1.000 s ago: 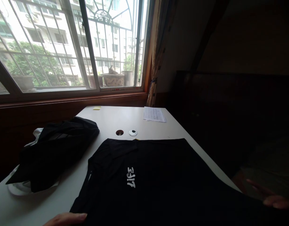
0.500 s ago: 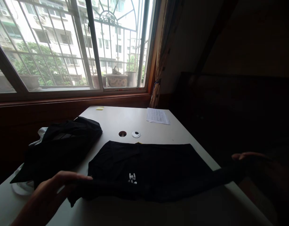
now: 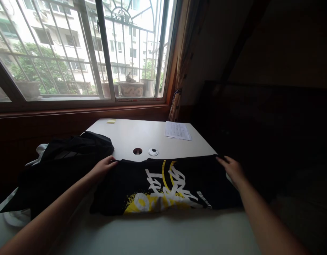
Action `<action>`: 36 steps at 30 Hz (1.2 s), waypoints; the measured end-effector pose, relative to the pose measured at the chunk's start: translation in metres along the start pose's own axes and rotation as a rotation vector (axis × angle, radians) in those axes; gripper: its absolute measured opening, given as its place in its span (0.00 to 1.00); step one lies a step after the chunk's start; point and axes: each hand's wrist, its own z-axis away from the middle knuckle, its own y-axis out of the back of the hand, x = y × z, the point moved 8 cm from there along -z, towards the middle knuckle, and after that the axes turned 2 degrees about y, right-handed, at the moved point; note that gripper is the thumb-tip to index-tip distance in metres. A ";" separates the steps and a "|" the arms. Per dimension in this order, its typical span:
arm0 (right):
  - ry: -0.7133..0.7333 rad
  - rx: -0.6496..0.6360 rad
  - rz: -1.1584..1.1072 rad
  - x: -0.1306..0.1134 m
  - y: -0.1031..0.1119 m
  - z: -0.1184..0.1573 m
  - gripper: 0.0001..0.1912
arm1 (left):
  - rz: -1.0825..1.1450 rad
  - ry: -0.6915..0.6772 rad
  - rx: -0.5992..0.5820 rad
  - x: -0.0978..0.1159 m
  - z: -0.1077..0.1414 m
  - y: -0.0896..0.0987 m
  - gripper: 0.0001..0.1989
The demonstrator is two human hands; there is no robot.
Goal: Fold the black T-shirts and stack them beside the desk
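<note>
A black shirt point(image 3: 115, 191) with a yellow and white print lies folded across the white table point(image 3: 163, 235). At its far left corner, my left hand point(image 3: 106, 166) is closed on the cloth. My right hand point(image 3: 232, 168) pinches the far right corner, near the table's right edge. The print faces up and spans the middle and right of the shirt.
A heap of dark clothes point(image 3: 62, 170) with some white cloth covers the table's left side. Farther back are a round hole point(image 3: 137, 151), a white round cover point(image 3: 153, 152), printed sheets point(image 3: 178, 131) and a yellow note point(image 3: 111, 121). A barred window stands beyond.
Both hands have moved from the near side to the shirt's far corners, bringing the near edge over. The large yellow and white print now shows where plain black cloth with a small white mark was.
</note>
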 end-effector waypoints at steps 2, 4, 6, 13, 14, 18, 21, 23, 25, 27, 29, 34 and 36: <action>-0.015 -0.005 0.025 0.007 -0.009 0.001 0.22 | 0.012 0.005 -0.006 -0.006 0.000 -0.002 0.27; -0.026 -0.006 0.067 0.012 -0.013 0.001 0.21 | 0.025 0.003 -0.013 -0.007 0.004 -0.003 0.27; -0.028 -0.012 0.110 0.013 -0.016 -0.002 0.20 | 0.044 -0.004 -0.019 -0.007 0.008 -0.004 0.27; 0.189 -0.086 0.201 -0.049 -0.055 0.008 0.14 | -0.006 -0.068 0.037 0.000 0.017 -0.001 0.25; 0.256 -0.134 0.187 -0.069 -0.070 0.016 0.14 | -0.038 -0.091 0.061 0.004 0.020 0.000 0.24; 0.536 -0.453 0.081 -0.161 -0.143 0.070 0.13 | -0.148 -0.188 0.146 0.022 0.032 0.003 0.19; 0.816 -0.785 -0.073 -0.230 -0.196 0.128 0.21 | -0.196 -0.238 0.190 0.031 0.042 0.003 0.17; 0.939 -0.871 -0.105 -0.259 -0.220 0.153 0.28 | -0.221 -0.261 0.213 0.034 0.047 0.004 0.16; 1.036 -0.912 -0.064 -0.274 -0.239 0.167 0.25 | -0.241 -0.281 0.223 0.036 0.051 0.005 0.15; 1.076 -0.925 -0.018 -0.277 -0.251 0.171 0.17 | -0.251 -0.297 0.220 0.038 0.053 0.006 0.14; 1.072 -0.920 -0.006 -0.276 -0.253 0.168 0.08 | -0.249 -0.306 0.209 0.039 0.055 0.007 0.14; 1.009 -0.854 -0.038 -0.279 -0.221 0.159 0.05 | -0.195 -0.316 0.203 0.045 0.060 0.012 0.13; 0.949 -0.850 -0.091 -0.284 -0.201 0.158 0.08 | -0.113 -0.324 0.157 0.049 0.065 0.013 0.13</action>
